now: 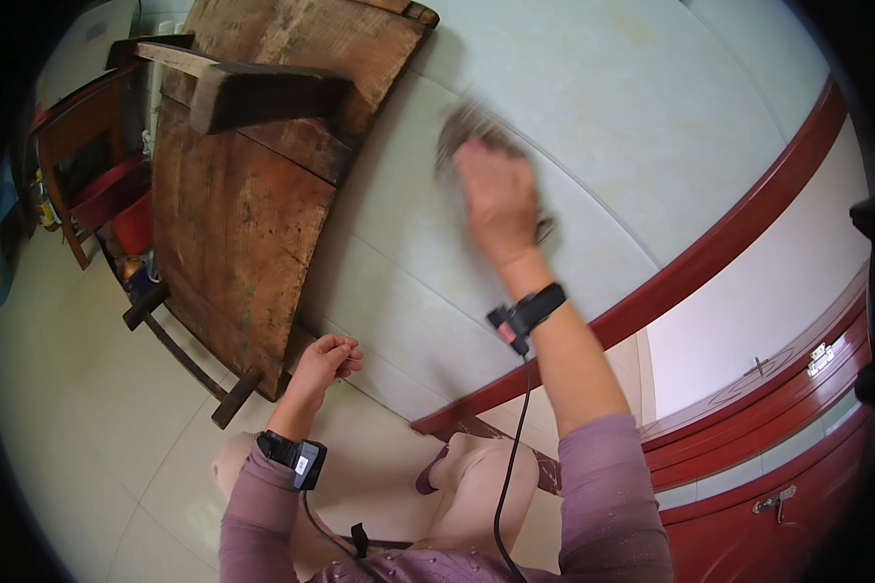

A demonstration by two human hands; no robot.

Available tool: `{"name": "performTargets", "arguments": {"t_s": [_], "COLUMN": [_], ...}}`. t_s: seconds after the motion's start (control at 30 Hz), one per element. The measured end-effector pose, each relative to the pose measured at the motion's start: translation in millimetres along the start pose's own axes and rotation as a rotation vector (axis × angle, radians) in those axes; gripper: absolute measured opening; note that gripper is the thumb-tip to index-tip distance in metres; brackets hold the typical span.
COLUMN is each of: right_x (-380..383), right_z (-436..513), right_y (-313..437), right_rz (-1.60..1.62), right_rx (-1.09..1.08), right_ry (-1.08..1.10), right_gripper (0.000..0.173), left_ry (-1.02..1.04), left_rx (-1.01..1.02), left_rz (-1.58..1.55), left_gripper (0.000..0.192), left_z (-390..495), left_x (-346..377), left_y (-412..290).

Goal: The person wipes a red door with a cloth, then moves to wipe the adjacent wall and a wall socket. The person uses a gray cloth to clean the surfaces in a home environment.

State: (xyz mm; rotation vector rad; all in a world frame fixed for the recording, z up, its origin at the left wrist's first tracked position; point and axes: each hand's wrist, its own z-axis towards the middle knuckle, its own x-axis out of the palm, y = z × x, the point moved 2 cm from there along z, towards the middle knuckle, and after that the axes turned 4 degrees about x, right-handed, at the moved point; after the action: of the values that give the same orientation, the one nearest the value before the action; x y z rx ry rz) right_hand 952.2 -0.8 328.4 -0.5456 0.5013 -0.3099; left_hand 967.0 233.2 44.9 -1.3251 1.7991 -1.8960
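Observation:
My right hand (497, 197) is raised to the white tiled wall (423, 291), its fingers on a greyish-brown cloth (474, 120). Hand and cloth are blurred, and the palm side is hidden. Lower and to the left, my left hand (335, 355) hangs near the lower end of a worn wooden table (240, 218), fingers loosely curled with no object seen in them. Whether it touches the wood cannot be told. Both wrists wear black straps with small devices and cables.
A dark wooden stool-like piece (270, 98) lies over the table's upper part. Red basins (131, 222) and a wooden chair (80, 138) stand at left. A red door frame (700, 248) edges the wall at right, beside a red door (780, 532) with a metal latch.

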Motion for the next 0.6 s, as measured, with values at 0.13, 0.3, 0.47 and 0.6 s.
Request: {"name": "performTargets", "arguments": {"t_s": [0.13,0.3,0.47,0.6], "right_x": [-10.6,-46.7,-43.3,18.0], "right_z": [-58.0,13.7,114.6,98.3], "right_y": [54.0,-29.6,-69.3,-12.3], "right_rz": [0.224,0.147,-0.287,-0.172], "right_rx": [-0.277,-0.165,0.118,-0.001], "right_ry": [0.069,0.255,-0.17,-0.142], "right_gripper": [0.022,0.03,0.041,0.034], "left_ry": [-0.079,-0.086,-0.042,-0.005], "left_rx": [0.01,0.059,0.018,0.022], "left_rz": [0.032,-0.047,-0.027,-0.004], "left_gripper": [0.017,0.016,0.014,0.016], "left_z": [-6.8,-10.9,-2.3,3.9], "left_x": [-14.6,-24.5,-8.0,2.1], "left_y": [-3.4,-5.4,1.1,2.9]}}
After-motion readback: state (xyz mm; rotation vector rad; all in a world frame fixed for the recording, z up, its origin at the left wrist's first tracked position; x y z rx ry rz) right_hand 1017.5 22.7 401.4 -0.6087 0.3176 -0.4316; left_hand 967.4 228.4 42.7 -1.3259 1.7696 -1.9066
